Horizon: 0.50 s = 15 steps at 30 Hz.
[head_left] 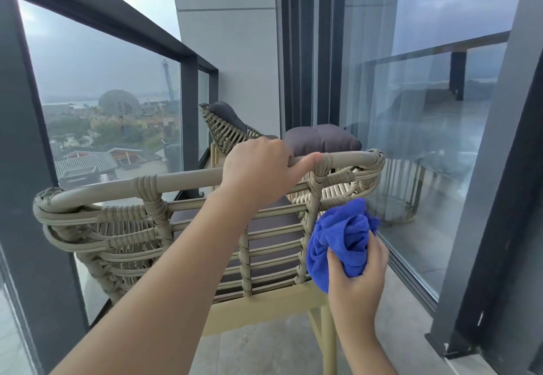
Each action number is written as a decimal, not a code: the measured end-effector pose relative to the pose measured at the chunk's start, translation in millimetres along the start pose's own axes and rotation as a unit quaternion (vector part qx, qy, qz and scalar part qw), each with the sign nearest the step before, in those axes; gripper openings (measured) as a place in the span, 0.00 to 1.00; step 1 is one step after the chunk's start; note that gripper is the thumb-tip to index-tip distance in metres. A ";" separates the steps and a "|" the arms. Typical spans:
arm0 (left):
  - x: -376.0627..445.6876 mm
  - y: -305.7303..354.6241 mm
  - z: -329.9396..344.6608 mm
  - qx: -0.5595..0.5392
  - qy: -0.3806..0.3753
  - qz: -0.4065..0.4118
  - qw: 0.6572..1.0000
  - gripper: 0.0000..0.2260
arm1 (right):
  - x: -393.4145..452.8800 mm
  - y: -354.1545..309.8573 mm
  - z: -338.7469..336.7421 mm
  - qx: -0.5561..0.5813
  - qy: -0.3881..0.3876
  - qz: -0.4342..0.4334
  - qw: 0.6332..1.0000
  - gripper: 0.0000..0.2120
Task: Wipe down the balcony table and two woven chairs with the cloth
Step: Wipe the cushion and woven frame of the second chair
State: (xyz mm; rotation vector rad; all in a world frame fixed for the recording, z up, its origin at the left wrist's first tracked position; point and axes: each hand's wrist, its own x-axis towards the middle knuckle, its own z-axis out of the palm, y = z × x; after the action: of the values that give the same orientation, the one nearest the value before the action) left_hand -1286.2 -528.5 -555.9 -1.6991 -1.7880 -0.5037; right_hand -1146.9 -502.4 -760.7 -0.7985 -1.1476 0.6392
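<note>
A beige woven chair [152, 221] stands right in front of me with its curved back toward me and a dark seat cushion inside. My left hand [258, 166] grips the chair's top rail near its right end, fingers curled over it. My right hand [357, 271] holds a bunched blue cloth [342, 236] against the right rear upright of the chair's back. A second woven chair [226, 129] with a dark cushion stands farther back, facing this way. The table is hidden from view.
A glass balustrade with a dark metal rail [117, 18] runs along the left. Sliding glass doors [426, 139] with a dark frame [482, 227] close the right side. A dark cushion [321, 138] lies beyond the near chair. Grey floor tiles [264, 351] lie below.
</note>
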 end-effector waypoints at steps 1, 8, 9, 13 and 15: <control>1.5 -0.9 -2.1 -0.020 -0.015 -0.004 1.000 0.32 | 5.3 -14.7 1.0 0.019 -0.002 -0.026 0.999 0.26; -3.2 -20.8 -24.4 -0.098 -0.050 -0.037 0.993 0.27 | 32.9 -97.2 20.0 0.058 -0.053 -0.182 0.980 0.27; -8.1 -28.3 -24.4 -0.074 -0.018 -0.051 0.996 0.29 | 34.3 -101.3 23.9 0.055 -0.061 -0.193 0.978 0.27; -36.5 -63.9 -23.3 -0.013 0.060 -0.110 0.992 0.27 | 28.2 -101.1 46.6 0.021 -0.076 -0.219 0.972 0.29; -43.4 -67.7 -15.8 0.047 0.075 -0.104 0.991 0.26 | 18.9 -91.3 59.2 -0.011 -0.067 -0.228 0.971 0.29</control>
State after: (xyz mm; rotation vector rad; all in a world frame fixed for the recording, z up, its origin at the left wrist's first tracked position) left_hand -1350.8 -578.3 -563.5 -1.3816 -1.8580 -0.6088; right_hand -1194.1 -526.7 -663.9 -0.4867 -1.4069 0.2998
